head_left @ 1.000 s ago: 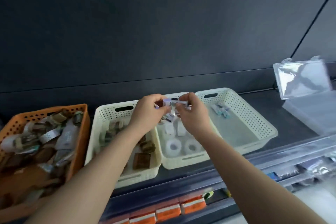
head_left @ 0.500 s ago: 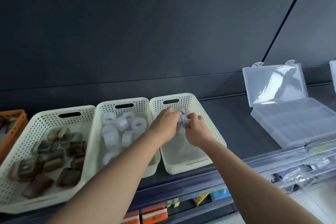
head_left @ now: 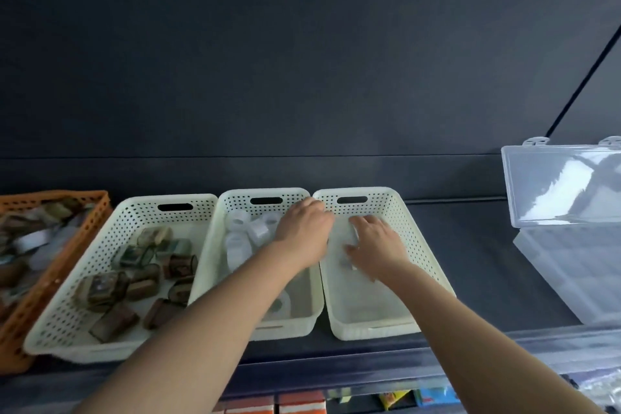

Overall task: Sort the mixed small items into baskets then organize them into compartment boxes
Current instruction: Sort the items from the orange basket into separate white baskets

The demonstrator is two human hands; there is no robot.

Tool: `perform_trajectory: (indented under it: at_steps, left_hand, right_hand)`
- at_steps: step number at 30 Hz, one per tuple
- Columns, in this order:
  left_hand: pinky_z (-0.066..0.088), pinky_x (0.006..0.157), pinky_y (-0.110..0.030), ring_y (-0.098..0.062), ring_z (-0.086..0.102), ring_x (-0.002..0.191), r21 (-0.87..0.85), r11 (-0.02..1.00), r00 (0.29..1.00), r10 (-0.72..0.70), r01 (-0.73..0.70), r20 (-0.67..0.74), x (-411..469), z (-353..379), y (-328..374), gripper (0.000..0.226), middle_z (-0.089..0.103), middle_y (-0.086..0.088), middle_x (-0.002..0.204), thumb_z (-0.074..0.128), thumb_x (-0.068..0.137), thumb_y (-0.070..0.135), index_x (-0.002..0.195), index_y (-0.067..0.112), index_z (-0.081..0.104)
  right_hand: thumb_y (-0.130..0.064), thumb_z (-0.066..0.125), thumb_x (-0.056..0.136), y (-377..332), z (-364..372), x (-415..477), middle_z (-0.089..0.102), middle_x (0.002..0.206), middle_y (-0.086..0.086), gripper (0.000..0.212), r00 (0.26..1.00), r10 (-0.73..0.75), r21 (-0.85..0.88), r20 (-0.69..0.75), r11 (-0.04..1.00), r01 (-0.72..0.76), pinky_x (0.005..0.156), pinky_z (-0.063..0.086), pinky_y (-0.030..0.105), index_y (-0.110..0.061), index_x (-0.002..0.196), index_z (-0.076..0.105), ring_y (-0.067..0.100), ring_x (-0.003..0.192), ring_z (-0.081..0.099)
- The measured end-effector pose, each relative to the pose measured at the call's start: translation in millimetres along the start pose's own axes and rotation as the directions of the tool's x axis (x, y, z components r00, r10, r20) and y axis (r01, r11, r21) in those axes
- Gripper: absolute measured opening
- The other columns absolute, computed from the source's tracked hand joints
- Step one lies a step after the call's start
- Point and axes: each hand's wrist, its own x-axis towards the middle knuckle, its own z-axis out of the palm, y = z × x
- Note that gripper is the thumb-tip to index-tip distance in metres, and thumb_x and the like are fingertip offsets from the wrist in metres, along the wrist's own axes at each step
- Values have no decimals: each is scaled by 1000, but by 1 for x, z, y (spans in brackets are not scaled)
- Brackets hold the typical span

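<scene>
Three cream perforated baskets stand side by side on a dark shelf. The left basket (head_left: 100, 265) holds several brown and green wrapped items (head_left: 141, 279). White tape rolls (head_left: 240, 222) lie in the middle basket (head_left: 232, 202). My left hand (head_left: 302, 232) hovers over the rims between the middle basket and the right basket (head_left: 400, 212), its back towards me and its fingertips hidden. My right hand (head_left: 376, 242) reaches down inside the right basket with fingers spread. A small pale item (head_left: 346, 264) lies blurred under its thumb. A clear compartment box (head_left: 578, 265) sits at the right with its lid (head_left: 564, 185) up.
An orange basket (head_left: 57, 272) full of mixed items stands at the far left. A dark back panel rises behind the shelf. Below the shelf edge are orange boxes (head_left: 268, 405) and coloured packets (head_left: 433, 395). Bare shelf lies between the right basket and the clear box.
The view swung right, then partly back left. Both hands carried small items from above the middle basket to the right basket. My right hand has now spread open inside it.
</scene>
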Motion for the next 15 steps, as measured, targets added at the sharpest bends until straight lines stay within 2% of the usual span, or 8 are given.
perform_trajectory:
  at_steps: [3, 8, 11, 15]
  left_hand:
    - [43, 93, -34, -23, 47, 114, -17, 996, 995, -86, 86, -43, -21, -16, -30, 23, 55, -4, 112, 54, 84, 7, 106, 12, 59]
    - [44, 91, -32, -20, 50, 109, 28, 973, 969, -226, 229, -98, -80, -36, -100, 27, 57, -3, 114, 55, 88, 11, 114, 14, 60]
    - [47, 94, -34, -20, 50, 112, 20, 944, 937, -324, 329, -128, -127, -48, -144, 34, 57, -2, 117, 57, 88, 11, 122, 16, 59]
    - [48, 92, -38, -23, 49, 114, 54, 905, 904, -417, 423, -96, -189, -64, -198, 30, 55, -4, 116, 54, 89, 14, 119, 15, 59]
  right_hand:
    - [-34, 58, 89, -32, -7, 4, 51, 132, 5, 50, 994, -81, 23, -76, 996, 83, 99, 37, 36, -21, 135, 44, 25, 124, 46]
    - [-25, 59, 87, -112, -9, 2, 56, 123, 4, 44, 946, -255, 101, -201, 955, 279, 91, 42, 33, -20, 130, 52, 24, 117, 51]
    - [-25, 59, 88, -171, -3, -4, 57, 122, 3, 42, 907, -359, 122, -218, 913, 390, 91, 43, 33, -20, 130, 53, 23, 116, 51]
    - [-26, 59, 87, -252, 15, -16, 56, 124, 1, 42, 860, -461, 149, -219, 855, 496, 92, 43, 32, -22, 129, 55, 21, 118, 49]
